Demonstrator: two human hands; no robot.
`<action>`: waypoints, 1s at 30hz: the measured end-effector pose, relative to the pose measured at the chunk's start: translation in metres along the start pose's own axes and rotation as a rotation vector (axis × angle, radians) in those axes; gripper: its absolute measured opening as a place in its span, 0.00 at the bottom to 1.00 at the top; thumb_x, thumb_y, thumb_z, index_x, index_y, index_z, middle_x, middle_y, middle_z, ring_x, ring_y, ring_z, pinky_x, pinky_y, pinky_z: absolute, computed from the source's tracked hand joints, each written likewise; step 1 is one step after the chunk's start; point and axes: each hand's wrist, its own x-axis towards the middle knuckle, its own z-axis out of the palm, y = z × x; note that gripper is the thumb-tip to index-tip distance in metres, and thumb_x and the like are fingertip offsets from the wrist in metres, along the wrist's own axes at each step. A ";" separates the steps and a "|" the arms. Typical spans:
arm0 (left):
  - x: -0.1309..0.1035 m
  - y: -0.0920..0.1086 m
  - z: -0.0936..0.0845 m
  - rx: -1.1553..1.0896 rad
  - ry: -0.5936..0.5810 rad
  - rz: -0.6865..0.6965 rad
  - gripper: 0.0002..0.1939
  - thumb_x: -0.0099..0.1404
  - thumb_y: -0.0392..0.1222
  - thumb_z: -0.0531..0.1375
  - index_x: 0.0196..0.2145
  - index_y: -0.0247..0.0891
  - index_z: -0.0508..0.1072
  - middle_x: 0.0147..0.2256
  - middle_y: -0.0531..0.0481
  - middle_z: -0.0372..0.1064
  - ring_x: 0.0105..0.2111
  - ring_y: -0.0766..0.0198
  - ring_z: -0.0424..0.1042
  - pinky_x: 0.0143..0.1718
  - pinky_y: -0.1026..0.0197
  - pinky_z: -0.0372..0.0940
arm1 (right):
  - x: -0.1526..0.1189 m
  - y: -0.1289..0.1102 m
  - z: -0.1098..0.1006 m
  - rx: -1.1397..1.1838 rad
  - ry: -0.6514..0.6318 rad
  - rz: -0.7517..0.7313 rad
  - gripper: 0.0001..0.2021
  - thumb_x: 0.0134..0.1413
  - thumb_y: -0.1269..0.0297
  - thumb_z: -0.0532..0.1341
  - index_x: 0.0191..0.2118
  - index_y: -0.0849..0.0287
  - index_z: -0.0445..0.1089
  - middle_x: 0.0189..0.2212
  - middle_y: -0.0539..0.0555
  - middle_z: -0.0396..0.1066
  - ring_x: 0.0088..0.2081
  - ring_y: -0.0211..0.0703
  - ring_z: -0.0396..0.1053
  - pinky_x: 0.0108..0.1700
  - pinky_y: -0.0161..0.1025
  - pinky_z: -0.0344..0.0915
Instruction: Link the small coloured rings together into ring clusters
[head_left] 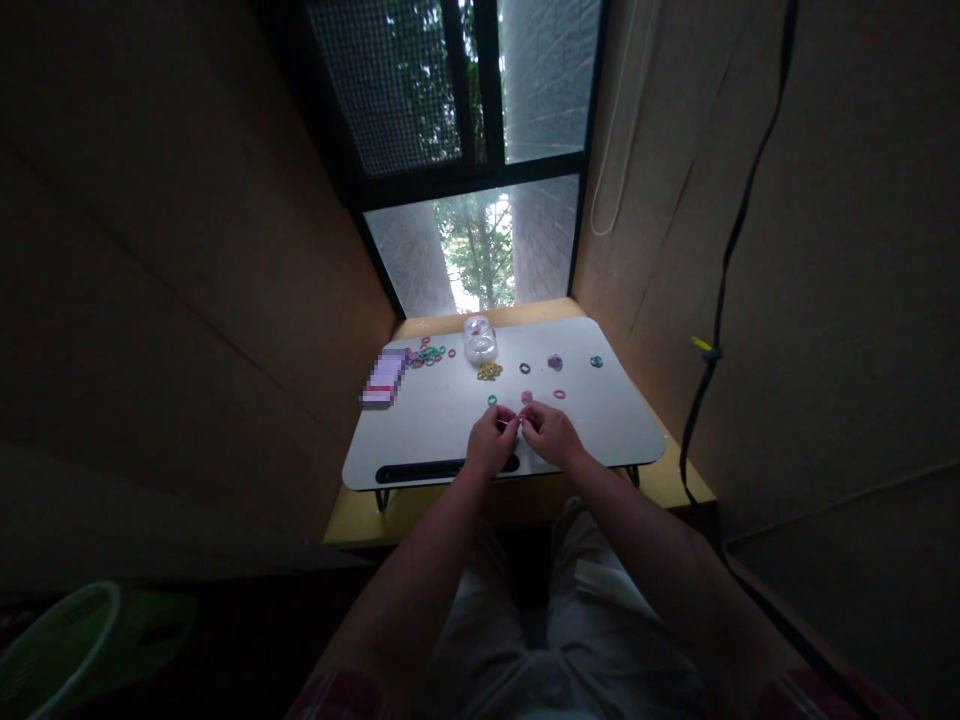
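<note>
My left hand (493, 438) and my right hand (549, 432) meet over the front middle of a white lap table (420, 425). Both are closed in a pinch, fingertips nearly touching, around something small that I cannot make out; a thin pale line shows by the left fingers. Just beyond them lie a green ring (492, 400), a pink pile (527, 397) and a red ring (559, 394). Farther back are a yellow pile (490, 371), a dark ring (525, 368), a purple pile (555, 362) and a blue pile (596, 361).
A clear jar (480, 340) stands at the back. Mixed coloured rings (426, 354) lie at the back left, beside a blurred-out flat object (385, 378). A black slot (420, 470) runs along the front edge. Walls and a window (480, 245) enclose the table; a dark cord (724, 290) hangs right.
</note>
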 end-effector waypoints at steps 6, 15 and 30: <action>0.000 0.001 0.000 -0.014 0.010 0.010 0.13 0.61 0.51 0.57 0.33 0.38 0.68 0.26 0.54 0.69 0.24 0.69 0.67 0.27 0.66 0.59 | 0.000 -0.001 0.000 -0.057 -0.003 -0.002 0.07 0.52 0.67 0.54 0.29 0.57 0.69 0.23 0.49 0.69 0.25 0.37 0.63 0.30 0.33 0.56; -0.001 0.003 -0.001 -0.037 -0.014 0.025 0.11 0.63 0.47 0.55 0.37 0.39 0.71 0.29 0.52 0.72 0.26 0.68 0.69 0.29 0.65 0.61 | 0.000 -0.002 0.000 -0.064 0.005 0.011 0.07 0.53 0.67 0.54 0.30 0.58 0.70 0.24 0.50 0.70 0.25 0.37 0.63 0.30 0.33 0.55; -0.002 0.006 -0.001 0.094 0.012 0.033 0.07 0.59 0.45 0.57 0.31 0.38 0.70 0.23 0.55 0.66 0.22 0.70 0.63 0.26 0.66 0.57 | 0.001 -0.002 -0.003 0.033 -0.035 0.037 0.10 0.53 0.69 0.52 0.30 0.57 0.71 0.27 0.50 0.72 0.30 0.39 0.67 0.34 0.33 0.59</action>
